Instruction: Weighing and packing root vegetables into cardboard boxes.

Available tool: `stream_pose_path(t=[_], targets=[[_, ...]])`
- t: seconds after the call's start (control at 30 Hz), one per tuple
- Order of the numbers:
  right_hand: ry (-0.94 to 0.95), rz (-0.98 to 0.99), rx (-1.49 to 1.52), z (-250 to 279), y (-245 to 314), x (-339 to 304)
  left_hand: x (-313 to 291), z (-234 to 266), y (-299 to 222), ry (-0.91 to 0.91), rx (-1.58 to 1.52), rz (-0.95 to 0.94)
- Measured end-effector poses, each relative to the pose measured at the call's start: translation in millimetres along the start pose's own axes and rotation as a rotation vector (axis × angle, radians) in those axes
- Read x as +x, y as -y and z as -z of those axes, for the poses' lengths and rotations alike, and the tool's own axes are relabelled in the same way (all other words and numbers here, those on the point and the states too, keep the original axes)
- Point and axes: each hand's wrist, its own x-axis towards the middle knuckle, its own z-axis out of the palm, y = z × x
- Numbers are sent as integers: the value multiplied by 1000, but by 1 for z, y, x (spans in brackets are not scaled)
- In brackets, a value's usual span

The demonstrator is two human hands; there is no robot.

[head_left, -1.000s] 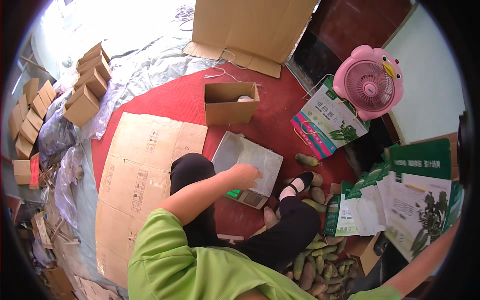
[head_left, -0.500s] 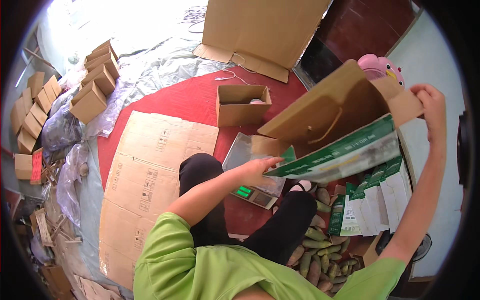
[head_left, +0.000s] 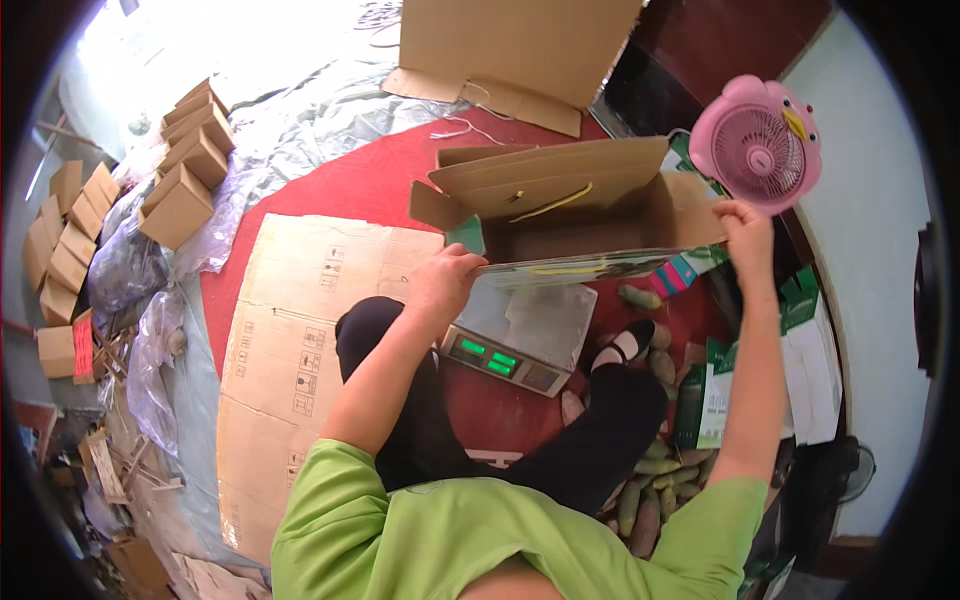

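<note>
Reads as carton positioning: hands well apart, left hand (head_left: pixel 447 285) gripping the open carton (head_left: pixel 600 228) at its near-left corner, right hand (head_left: pixel 745 240) its right flap (head_left: pixel 697 222), carton past the scale (head_left: pixel 545 322), underside contact hidden; next move likely needs both grips level.

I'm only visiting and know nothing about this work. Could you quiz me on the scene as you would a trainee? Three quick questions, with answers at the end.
1. Multiple choice: in what colour does the scale light up? A red; B green; C blue.
2. Fill in: the left hand grips the near left corner of the cardboard box, while the right hand grips its ____ end.
3. True or false: the top of the held box is closed.

Key: 1 B; 2 right; 3 false, it is open.
</note>
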Motion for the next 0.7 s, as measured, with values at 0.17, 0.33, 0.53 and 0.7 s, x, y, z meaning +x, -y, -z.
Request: stream_pose_path(t=[0.17, 0.33, 0.53, 0.7], targets=[[-71, -170, -143, -18, -77, -45, 3, -11, -11, 36, 15, -187], [4, -291, -77, -7, -129, -86, 9, -23, -26, 107, 137, -289], [42, -240, -81, -19, -124, -122, 4, -24, -34, 57, 177, -344], [36, -186, -1, -29, -130, -131, 7, -18, -31, -13, 218, -298]])
